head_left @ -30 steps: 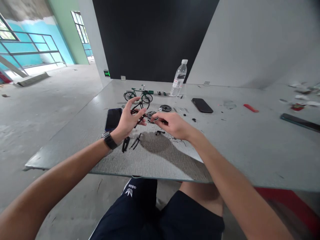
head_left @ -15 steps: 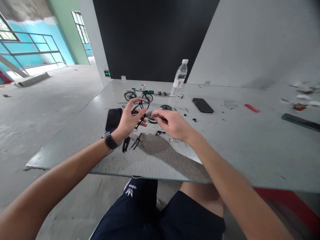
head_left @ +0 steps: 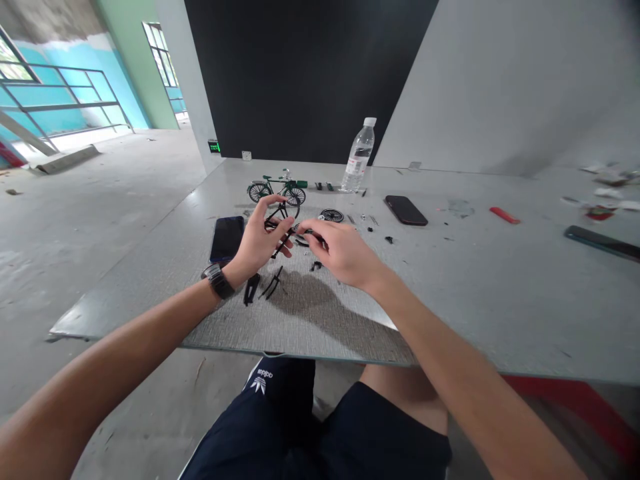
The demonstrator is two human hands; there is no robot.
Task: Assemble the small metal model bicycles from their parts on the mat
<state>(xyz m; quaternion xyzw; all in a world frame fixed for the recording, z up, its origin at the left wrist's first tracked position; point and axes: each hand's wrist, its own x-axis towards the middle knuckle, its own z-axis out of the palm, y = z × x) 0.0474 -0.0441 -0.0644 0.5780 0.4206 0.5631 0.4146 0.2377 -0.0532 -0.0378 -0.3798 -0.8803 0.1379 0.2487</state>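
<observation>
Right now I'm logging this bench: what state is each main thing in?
Black frame, held
Left hand, closed on that frame
Right hand, curled; anything held is hidden
Green model bicycle, assembled, upright
Bottle, capped, standing
Black fork, loose, lying flat
Black wheel, lying flat
Blue-edged phone, screen dark
Green sign, lit

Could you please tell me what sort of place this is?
Probably an unfinished or disused building, judging by the bare concrete-looking floor, patchily painted blue wall and metal railing.
</observation>
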